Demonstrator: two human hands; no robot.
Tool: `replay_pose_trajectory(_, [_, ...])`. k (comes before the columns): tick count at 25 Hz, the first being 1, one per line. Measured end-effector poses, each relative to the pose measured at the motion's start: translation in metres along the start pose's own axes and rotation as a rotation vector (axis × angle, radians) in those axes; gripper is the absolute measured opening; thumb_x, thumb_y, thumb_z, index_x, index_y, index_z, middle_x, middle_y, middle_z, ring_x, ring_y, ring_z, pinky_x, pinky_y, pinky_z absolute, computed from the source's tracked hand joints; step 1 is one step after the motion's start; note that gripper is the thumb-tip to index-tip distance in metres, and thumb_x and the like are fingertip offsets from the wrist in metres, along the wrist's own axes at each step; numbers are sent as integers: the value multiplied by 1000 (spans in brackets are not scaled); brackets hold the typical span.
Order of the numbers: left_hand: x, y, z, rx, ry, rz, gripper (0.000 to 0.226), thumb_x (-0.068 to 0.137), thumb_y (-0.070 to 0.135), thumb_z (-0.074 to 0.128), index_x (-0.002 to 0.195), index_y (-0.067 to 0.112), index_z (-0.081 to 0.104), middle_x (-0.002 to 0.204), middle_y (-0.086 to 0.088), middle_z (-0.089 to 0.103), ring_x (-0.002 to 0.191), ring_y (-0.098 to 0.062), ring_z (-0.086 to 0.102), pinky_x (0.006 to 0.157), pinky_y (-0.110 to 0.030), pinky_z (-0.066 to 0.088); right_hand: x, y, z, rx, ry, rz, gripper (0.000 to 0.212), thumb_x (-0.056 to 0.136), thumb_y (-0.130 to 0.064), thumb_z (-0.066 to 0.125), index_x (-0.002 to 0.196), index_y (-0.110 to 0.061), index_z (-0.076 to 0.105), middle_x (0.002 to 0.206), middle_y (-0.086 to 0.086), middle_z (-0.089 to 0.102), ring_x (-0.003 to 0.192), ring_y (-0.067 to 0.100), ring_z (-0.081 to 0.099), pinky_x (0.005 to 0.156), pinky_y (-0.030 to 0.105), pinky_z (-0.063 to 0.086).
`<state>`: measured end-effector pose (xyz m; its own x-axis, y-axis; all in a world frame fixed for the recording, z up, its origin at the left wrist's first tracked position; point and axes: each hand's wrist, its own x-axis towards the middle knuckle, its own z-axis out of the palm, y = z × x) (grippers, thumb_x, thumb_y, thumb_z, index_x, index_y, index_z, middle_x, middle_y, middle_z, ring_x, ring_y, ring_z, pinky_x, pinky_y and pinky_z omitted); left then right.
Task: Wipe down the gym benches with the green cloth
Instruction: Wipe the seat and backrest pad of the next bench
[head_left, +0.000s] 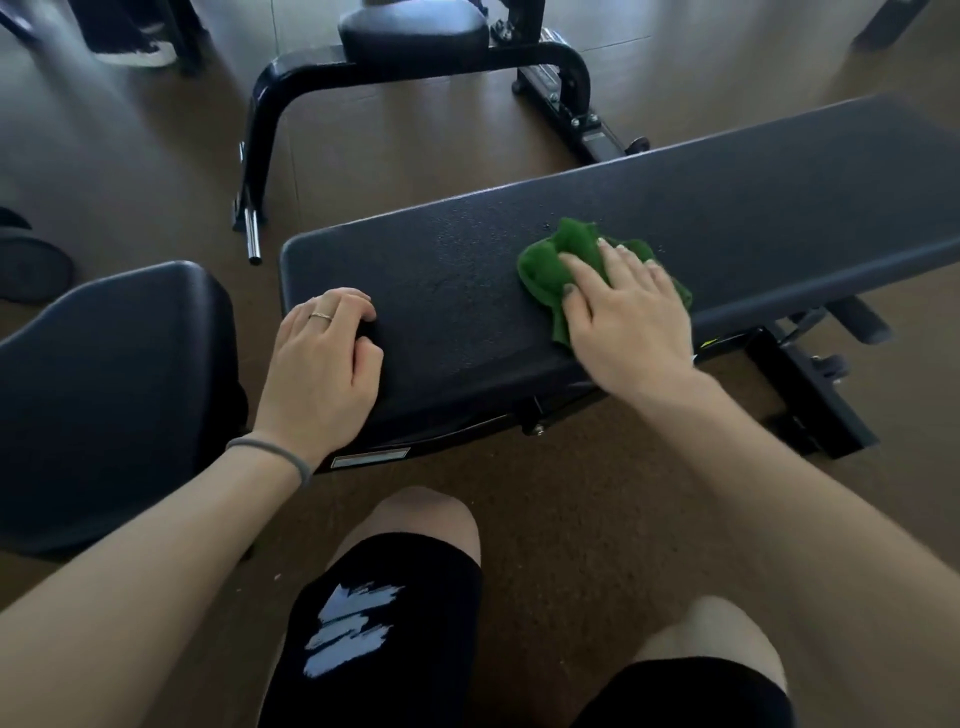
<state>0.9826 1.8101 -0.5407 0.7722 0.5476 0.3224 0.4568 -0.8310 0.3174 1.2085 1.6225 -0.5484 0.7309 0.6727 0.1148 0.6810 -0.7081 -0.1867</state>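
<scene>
A long black padded bench (727, 208) runs from the middle of the view to the right edge. The crumpled green cloth (550, 265) lies on its top near the middle. My right hand (628, 306) presses flat on the cloth with straight fingers. My left hand (327, 353) rests on the bench's left end with its fingers curled under, holding nothing. Small wet specks show on the pad beyond the cloth.
A second black pad (114, 384) stands close on the left. Behind the bench is a black metal frame (415, 67) with a round seat pad. The bench's base (810, 405) sticks out at the right. My knees are below, over brown carpet.
</scene>
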Motion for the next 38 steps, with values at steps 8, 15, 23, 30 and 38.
replay_pose_trajectory(8, [1, 0, 2, 16, -16, 8, 34, 90, 19, 39, 116, 7, 57, 130, -11, 60, 121, -31, 53, 108, -43, 38, -36, -108, 8, 136, -68, -350, 53, 103, -46, 32, 154, -38, 44, 166, 12, 33, 155, 29, 27, 128, 44, 12])
replay_pose_trajectory(15, [2, 0, -2, -37, -49, 24, 32, 95, 26, 36, 115, 12, 56, 129, -4, 56, 123, -26, 49, 107, -44, 42, 43, 4, -12, 12, -145, 159, 56, 107, -51, 22, 162, -42, 22, 173, 6, 13, 159, 23, 11, 129, 42, 4])
replay_pose_trajectory(23, [6, -9, 0, -138, -46, 1, 22, 89, 19, 40, 104, 11, 54, 121, -4, 55, 116, -26, 50, 102, -43, 42, 6, -117, 3, 92, -167, -290, 54, 105, -47, 27, 158, -45, 30, 172, 2, 19, 159, 22, 13, 129, 39, 1])
replay_pose_trajectory(30, [6, -8, 0, -190, -28, -14, 24, 90, 22, 38, 103, 15, 56, 118, 1, 56, 118, -19, 49, 107, -39, 40, 85, -95, 11, -7, -160, 35, 55, 107, -47, 25, 162, -43, 19, 174, 5, 10, 160, 24, 6, 129, 43, -1])
replay_pose_trajectory(38, [4, -12, 0, -208, -25, 6, 20, 89, 21, 38, 99, 13, 53, 114, 0, 52, 111, -20, 48, 102, -36, 42, 118, -120, 16, 18, -207, -286, 50, 108, -44, 30, 158, -44, 32, 170, 1, 24, 157, 20, 17, 128, 39, 5])
